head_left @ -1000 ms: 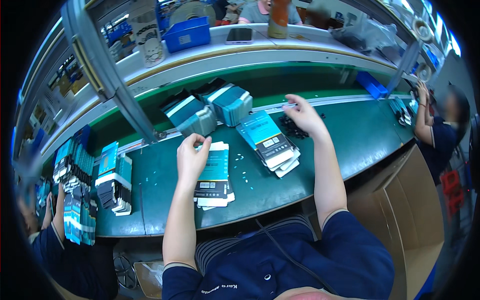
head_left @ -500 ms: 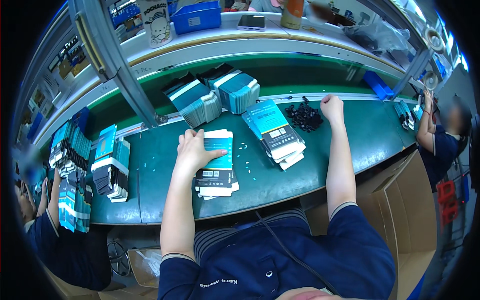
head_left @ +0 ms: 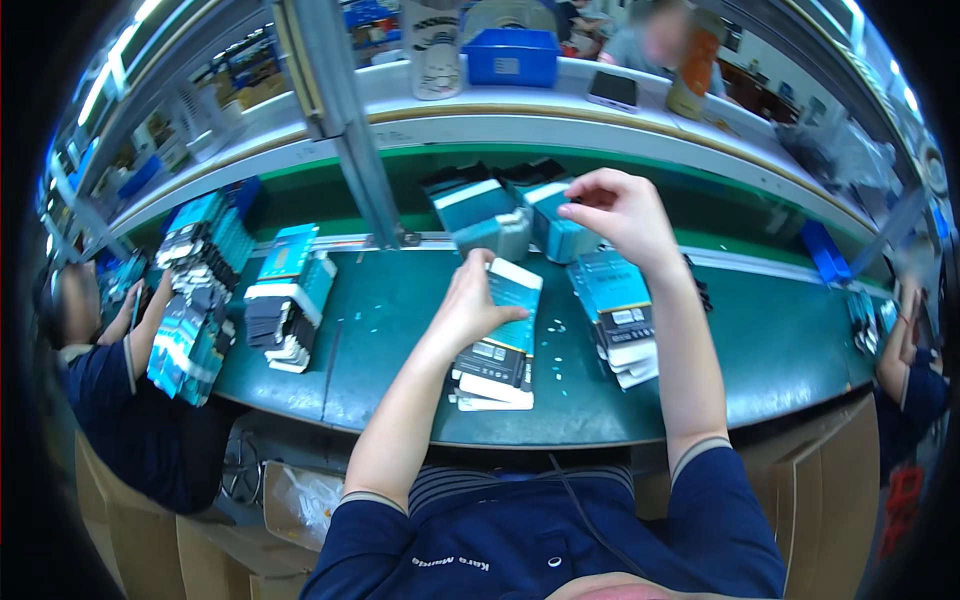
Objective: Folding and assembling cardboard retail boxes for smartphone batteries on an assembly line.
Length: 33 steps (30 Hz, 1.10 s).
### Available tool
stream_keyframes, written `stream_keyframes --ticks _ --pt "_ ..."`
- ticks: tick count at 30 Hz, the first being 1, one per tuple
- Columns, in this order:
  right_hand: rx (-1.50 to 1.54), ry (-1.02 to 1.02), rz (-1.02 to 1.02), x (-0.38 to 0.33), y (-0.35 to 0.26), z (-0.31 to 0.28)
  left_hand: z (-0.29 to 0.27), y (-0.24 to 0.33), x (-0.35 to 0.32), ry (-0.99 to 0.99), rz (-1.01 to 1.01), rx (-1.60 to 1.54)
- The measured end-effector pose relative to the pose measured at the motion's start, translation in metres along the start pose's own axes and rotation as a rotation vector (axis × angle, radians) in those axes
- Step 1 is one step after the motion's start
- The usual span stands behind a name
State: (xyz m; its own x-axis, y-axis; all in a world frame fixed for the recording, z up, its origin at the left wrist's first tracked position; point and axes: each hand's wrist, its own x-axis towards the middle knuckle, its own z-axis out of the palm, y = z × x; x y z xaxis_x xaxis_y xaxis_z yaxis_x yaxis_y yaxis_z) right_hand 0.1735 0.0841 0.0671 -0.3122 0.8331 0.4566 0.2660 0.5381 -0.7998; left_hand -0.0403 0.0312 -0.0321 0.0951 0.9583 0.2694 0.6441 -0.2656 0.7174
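Note:
My left hand [head_left: 470, 308] grips the upper left side of a teal, black and white flat carton [head_left: 505, 362], its thumb across the face. This carton lies on a small pile of similar cartons. My right hand [head_left: 628, 218] is raised above the table, thumb and forefinger pinched on a small black piece [head_left: 573, 199], too small to make out its kind. Below that hand a stack of flat cartons [head_left: 612, 290] lies fanned out. The heap of small black pieces [head_left: 700, 288] is mostly hidden behind my right forearm.
Banded carton bundles [head_left: 482, 215] stand at the back, with another carton stack [head_left: 290, 295] to the left. White scraps dot the green table [head_left: 390, 345]. A metal post [head_left: 360, 170] rises at the back. Co-workers sit at both sides; a cardboard box [head_left: 820, 480] stands right.
My right hand has moved left and up from beside the black heap, with a small black piece in its fingertips. My left hand stays on the carton. The whole view has shifted.

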Motion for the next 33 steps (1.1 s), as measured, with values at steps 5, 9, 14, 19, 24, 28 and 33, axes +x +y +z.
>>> stream_keyframes --ticks 5,9,14,19,24,28,33 --pt "0.33 -0.129 -0.086 -0.026 -0.054 -0.019 -0.015 0.022 0.006 0.063 -0.046 -0.473" --pt "0.219 -0.031 -0.217 -0.032 -0.064 -0.02 -0.042 0.061 0.015 0.199 0.04 -0.846" --pt "0.092 0.088 -0.412 -0.039 -0.074 -0.024 -0.059 0.142 0.013 0.147 0.403 -0.941" --pt "0.067 0.18 -0.512 -0.052 -0.086 -0.031 -0.058 0.161 -0.007 -0.029 0.435 -0.841" --pt "0.133 0.263 -0.516 -0.044 -0.079 -0.02 -0.046 0.157 -0.008 -0.081 0.367 -0.883" --pt "0.221 0.197 -0.455 -0.041 -0.074 -0.018 -0.044 0.156 -0.008 -0.023 0.354 -0.891" --pt "0.149 0.336 -0.551 -0.042 -0.076 -0.008 -0.043 0.152 -0.013 -0.02 0.364 -0.935"
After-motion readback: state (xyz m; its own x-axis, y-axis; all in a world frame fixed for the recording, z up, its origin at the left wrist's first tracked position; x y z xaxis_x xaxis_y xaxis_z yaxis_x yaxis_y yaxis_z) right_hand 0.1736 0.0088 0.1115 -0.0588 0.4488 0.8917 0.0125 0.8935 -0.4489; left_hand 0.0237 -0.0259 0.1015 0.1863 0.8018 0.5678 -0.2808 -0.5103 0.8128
